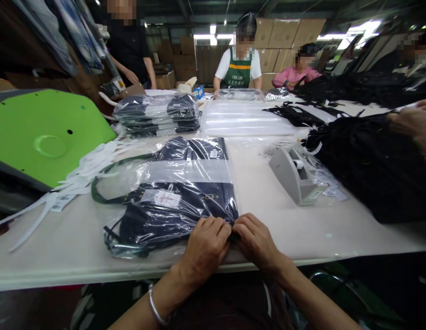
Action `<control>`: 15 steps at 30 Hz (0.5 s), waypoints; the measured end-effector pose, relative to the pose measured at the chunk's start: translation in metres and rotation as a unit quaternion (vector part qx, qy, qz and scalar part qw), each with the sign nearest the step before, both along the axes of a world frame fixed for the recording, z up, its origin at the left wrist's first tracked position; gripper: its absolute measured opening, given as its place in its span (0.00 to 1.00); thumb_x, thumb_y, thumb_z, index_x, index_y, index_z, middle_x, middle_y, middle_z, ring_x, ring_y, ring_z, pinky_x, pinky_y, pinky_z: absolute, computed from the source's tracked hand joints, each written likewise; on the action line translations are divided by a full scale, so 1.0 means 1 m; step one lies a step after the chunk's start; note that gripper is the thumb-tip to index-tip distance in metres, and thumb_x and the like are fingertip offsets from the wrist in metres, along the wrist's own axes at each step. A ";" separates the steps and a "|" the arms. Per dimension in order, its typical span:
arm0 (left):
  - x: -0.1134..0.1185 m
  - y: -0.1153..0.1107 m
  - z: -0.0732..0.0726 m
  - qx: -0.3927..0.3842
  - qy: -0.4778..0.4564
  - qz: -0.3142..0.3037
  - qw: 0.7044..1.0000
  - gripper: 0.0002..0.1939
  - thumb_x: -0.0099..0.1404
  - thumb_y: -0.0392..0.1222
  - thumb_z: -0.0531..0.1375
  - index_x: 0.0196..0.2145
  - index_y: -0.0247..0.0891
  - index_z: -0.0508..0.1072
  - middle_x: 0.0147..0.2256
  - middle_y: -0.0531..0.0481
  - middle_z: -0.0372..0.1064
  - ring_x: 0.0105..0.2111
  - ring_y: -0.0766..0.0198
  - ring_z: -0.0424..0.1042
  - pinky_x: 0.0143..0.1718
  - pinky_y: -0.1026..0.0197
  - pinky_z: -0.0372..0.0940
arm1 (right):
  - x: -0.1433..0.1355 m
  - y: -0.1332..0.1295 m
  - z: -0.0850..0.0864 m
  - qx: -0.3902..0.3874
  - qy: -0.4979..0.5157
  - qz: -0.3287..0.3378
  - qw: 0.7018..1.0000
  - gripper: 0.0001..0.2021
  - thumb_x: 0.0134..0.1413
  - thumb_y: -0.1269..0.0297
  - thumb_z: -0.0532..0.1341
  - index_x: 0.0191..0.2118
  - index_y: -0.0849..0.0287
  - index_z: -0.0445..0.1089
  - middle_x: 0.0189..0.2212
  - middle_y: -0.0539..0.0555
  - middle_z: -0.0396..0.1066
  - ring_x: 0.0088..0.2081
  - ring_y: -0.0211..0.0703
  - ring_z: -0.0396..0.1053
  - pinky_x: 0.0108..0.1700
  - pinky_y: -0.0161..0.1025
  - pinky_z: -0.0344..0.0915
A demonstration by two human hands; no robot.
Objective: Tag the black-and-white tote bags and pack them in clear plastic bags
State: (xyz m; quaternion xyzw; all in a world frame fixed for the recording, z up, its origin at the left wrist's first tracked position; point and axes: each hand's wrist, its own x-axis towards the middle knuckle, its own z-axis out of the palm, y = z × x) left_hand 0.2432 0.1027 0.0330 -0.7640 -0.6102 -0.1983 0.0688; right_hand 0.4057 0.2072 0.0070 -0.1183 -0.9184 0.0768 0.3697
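Observation:
A dark handbag in a clear plastic bag [185, 201] lies in front of me, with its green strap toward the left. A pale band crosses its middle, and a white tag [167, 198] lies on it. My left hand [209, 245] is closed on the near right corner of the wrapped handbag, fingers curled over the edge. Right beside it, my right hand [256, 239] pinches the same corner, its fingertips almost touching the left ones. The part of the corner under my fingers is hidden.
White strips [92, 167] lie at left beside a green panel [48, 137]. Behind sit stacked wrapped bags [158, 114] and clear plastic sheets [245, 119]. A grey tape dispenser [297, 176] and a black fabric pile [378, 169] are at right. Several people stand around, one hand [415, 126] at far right.

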 end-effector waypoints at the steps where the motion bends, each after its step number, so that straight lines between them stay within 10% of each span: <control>1: 0.001 0.001 -0.004 0.020 0.006 0.002 1.000 0.03 0.68 0.35 0.59 0.40 0.39 0.69 0.38 0.49 0.69 0.38 0.56 0.64 0.39 0.52 0.60 | 0.000 0.001 0.000 -0.004 -0.008 0.000 1.000 0.09 0.63 0.76 0.53 0.35 0.56 0.67 0.30 0.54 0.70 0.35 0.45 0.66 0.37 0.41 0.69; 10: 0.003 0.005 -0.015 0.075 0.040 -0.045 0.995 0.08 0.73 0.35 0.53 0.38 0.40 0.71 0.33 0.51 0.68 0.34 0.58 0.64 0.36 0.55 0.59 | 0.035 -0.003 0.023 -0.094 -0.092 0.074 0.989 0.13 0.64 0.71 0.59 0.52 0.54 0.70 0.45 0.55 0.76 0.51 0.46 0.71 0.55 0.47 0.71; 15: -0.022 -0.005 -0.060 0.148 0.092 -0.085 0.981 0.24 0.68 0.24 0.47 0.50 0.45 0.73 0.45 0.51 0.75 0.46 0.58 0.70 0.50 0.55 0.60 | 0.098 0.030 0.073 -0.207 0.208 -0.157 0.943 0.32 0.61 0.64 0.64 0.68 0.50 0.54 0.49 0.55 0.76 0.47 0.45 0.76 0.53 0.45 0.73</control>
